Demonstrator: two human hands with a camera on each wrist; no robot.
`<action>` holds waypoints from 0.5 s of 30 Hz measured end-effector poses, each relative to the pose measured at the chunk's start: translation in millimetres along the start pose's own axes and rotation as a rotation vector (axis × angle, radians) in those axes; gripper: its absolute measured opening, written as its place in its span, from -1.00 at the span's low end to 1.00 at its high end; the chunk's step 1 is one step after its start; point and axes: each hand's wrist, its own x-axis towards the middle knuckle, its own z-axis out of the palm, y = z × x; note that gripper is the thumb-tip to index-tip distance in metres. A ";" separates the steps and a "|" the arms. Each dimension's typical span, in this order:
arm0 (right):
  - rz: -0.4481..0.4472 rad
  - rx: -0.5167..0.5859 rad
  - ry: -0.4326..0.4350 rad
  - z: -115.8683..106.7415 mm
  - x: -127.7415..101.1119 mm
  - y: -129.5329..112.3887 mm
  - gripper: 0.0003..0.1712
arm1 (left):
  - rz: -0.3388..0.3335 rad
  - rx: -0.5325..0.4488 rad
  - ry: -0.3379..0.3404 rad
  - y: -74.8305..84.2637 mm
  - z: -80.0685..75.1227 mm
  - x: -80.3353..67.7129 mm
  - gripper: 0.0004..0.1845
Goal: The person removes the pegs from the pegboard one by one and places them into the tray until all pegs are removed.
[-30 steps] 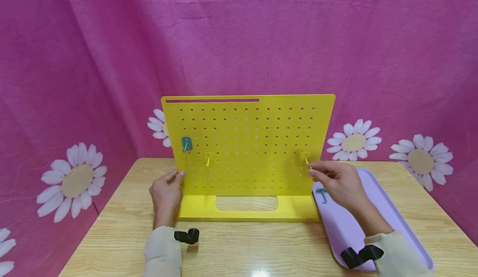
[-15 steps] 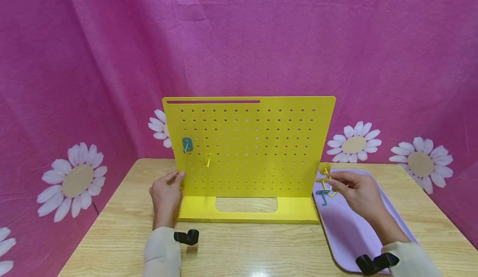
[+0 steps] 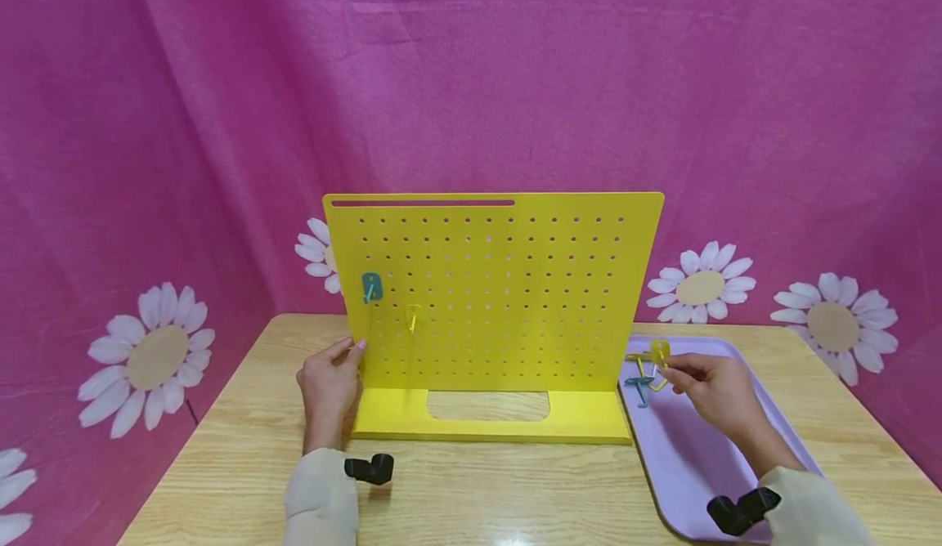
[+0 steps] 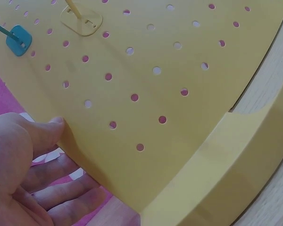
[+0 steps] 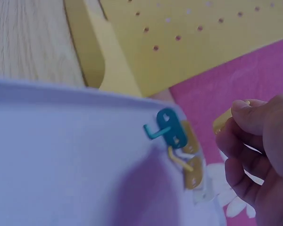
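Note:
My left hand grips the left edge of an upright yellow pegboard. In the left wrist view its thumb lies on the front face, with the other fingers behind the edge. A teal hook and a yellow hook are mounted on the board's left part. My right hand pinches another yellow hook between thumb and fingers, above the far end of a lilac tray. Beneath it lie a teal hook, yellow hooks and a whitish piece, partly hidden.
The pegboard's yellow base has a cutout and stands on a wooden table. The tray sits close against the base's right end. Behind hangs a magenta cloth with white flowers.
The right hand has taken the yellow hook off the board's right side and carried it right, over the tray's far end. The left hand stays on the board's edge.

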 end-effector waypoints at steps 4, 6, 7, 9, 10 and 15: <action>0.026 -0.010 -0.020 6.0 -0.6 12.0 -0.84 | 0.002 0.007 -0.001 -0.8 -0.2 0.5 -0.51; 0.028 -0.023 -0.026 8.8 -0.1 16.0 -0.84 | 0.009 0.008 0.001 -0.8 -0.2 0.6 -0.51; 0.025 -0.032 -0.027 10.2 0.5 17.6 -0.84 | 0.009 0.006 -0.001 -0.8 -0.3 0.6 -0.51; 0.020 -0.057 -0.032 12.6 2.1 20.4 -0.85 | 0.015 0.006 -0.003 -0.6 -0.3 0.8 -0.51; 0.024 -0.070 -0.039 14.1 2.6 21.6 -0.85 | 0.016 0.005 -0.003 -0.6 -0.4 0.7 -0.50; 0.055 -0.152 -0.118 18.8 5.8 25.2 -0.81 | 0.018 0.007 -0.001 -0.7 -0.4 1.2 -0.50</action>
